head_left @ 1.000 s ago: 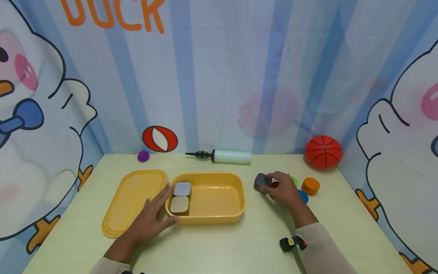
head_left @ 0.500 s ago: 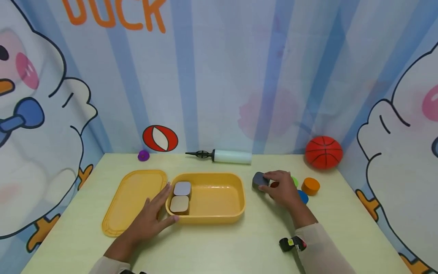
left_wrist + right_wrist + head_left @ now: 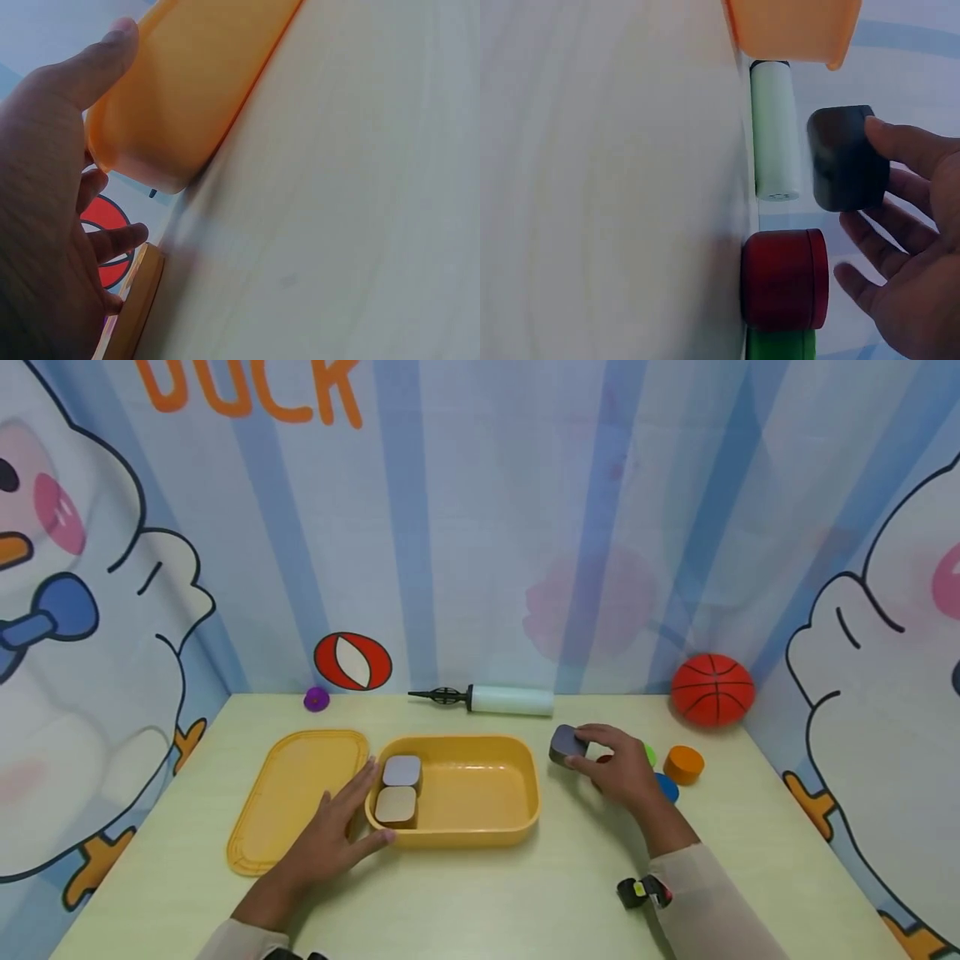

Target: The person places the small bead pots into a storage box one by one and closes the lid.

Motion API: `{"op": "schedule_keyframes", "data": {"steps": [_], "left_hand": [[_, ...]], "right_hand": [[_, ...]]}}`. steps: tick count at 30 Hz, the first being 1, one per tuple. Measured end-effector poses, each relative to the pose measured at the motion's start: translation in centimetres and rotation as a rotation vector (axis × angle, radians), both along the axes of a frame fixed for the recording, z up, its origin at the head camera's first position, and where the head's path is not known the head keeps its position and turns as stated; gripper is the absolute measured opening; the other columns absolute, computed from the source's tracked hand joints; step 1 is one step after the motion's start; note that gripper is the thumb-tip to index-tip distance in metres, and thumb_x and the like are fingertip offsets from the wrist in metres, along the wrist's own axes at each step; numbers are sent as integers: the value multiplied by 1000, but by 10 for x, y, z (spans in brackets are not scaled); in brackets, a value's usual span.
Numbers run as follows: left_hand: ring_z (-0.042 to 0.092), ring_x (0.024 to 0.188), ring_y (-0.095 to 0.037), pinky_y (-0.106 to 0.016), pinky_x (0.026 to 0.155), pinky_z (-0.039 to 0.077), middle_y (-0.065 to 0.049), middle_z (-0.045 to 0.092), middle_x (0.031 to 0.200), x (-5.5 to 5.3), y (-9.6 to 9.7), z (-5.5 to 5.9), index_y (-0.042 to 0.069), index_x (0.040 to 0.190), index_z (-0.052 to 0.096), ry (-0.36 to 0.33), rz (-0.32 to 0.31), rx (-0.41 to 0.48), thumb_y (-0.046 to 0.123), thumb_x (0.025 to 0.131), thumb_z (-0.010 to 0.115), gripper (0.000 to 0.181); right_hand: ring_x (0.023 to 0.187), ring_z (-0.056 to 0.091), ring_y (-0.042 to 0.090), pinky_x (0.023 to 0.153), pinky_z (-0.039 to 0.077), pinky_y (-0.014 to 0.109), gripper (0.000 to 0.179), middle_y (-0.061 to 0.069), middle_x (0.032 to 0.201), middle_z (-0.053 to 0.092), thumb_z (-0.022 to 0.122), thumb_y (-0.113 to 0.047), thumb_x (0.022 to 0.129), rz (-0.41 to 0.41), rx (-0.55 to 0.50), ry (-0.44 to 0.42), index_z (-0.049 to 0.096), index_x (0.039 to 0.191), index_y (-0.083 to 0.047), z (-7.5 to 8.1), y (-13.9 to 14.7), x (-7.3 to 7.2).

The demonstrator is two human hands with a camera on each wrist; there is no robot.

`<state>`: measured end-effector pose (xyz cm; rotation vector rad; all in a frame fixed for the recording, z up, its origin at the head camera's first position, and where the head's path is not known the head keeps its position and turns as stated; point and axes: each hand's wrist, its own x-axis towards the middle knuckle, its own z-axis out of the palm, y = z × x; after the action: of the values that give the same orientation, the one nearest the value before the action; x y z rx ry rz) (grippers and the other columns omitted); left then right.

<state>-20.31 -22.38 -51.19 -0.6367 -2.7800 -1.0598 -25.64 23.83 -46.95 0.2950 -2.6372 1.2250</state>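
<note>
My right hand (image 3: 618, 764) pinches a small grey rounded-square tin (image 3: 567, 744) between thumb and fingertips. In the right wrist view the grey tin (image 3: 844, 157) hangs above the table, beside a red round tin (image 3: 784, 279). My left hand (image 3: 330, 835) is spread at the left end of a yellow box (image 3: 472, 839). Its thumb touches the front rim and its fingers lie along the left side, partly over the edge of a yellow lid (image 3: 296, 793). Inside the box, a lavender tin (image 3: 402, 770) and a cream tin (image 3: 395, 805) sit against the left wall.
Near my right hand are an orange round tin (image 3: 684, 765), a blue one (image 3: 666, 787) and a green one (image 3: 649, 755), partly hidden. Along the back edge lie a hand pump (image 3: 510, 700), a red basketball (image 3: 712, 690) and a small purple object (image 3: 317, 699).
My right hand has lifted the grey tin and carried it slightly left, toward the box. The left hand stays in place at the box.
</note>
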Motion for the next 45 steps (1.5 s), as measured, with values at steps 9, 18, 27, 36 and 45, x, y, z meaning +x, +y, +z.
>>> {"op": "schedule_keyframes", "data": {"steps": [9,18,27,36,45], "left_hand": [[31,166,-45,-90,122,10,-7,25,183,1,-2,2,19,175,27,-2,9,-1,48,98,80,99],[32,166,-44,-91,121,11,-8,25,183,0,0,-1,18,175,28,3,-3,1,48,98,80,98],[33,165,-44,-91,121,12,-7,26,183,-1,0,-2,20,175,28,6,2,0,48,97,80,98],[33,165,-44,-92,120,13,-7,26,183,-2,1,-2,20,175,28,12,-1,-11,49,97,81,98],[34,164,-47,-92,119,12,-11,28,182,0,1,1,17,174,30,21,-8,6,45,96,82,98]], "right_hand": [[144,61,44,116,53,64,51,20,152,67,86,-18,96,19,-18,58,72,142,-2,9,-11,-4],[145,60,45,117,53,59,51,22,154,64,84,-12,97,50,-93,53,69,144,1,21,-25,2],[145,61,43,112,57,59,50,20,155,64,84,-10,97,112,-165,18,70,145,-2,24,-56,7],[144,62,41,112,58,57,52,17,157,63,83,-9,97,152,-145,-32,68,147,-5,27,-86,7],[137,68,41,110,60,53,55,19,155,65,84,-1,94,220,-189,-68,68,146,-2,25,-114,3]]}}
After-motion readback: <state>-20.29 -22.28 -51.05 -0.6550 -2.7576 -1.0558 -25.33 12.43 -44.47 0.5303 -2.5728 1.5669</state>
